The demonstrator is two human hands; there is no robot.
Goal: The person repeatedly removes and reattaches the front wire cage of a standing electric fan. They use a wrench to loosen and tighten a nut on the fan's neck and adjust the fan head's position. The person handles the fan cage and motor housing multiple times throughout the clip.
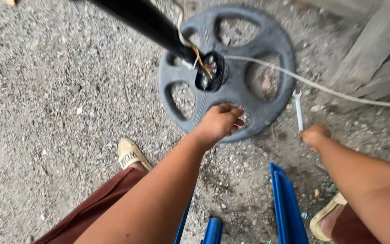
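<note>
chair [287, 203]: blue, nearest, between the legs
left hand [220, 122]: fingers curled, empty, over base [231, 97] near rim
right hand [314, 134]: clamped on wrench [298, 108], lying on gravel
pole [159, 27]: end open, wires out, not joined to base
cord [339, 92]: crosses base

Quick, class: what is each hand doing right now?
Left hand: partly curled, empty, over the round black base.
Right hand: closed on a small wrench.
</note>
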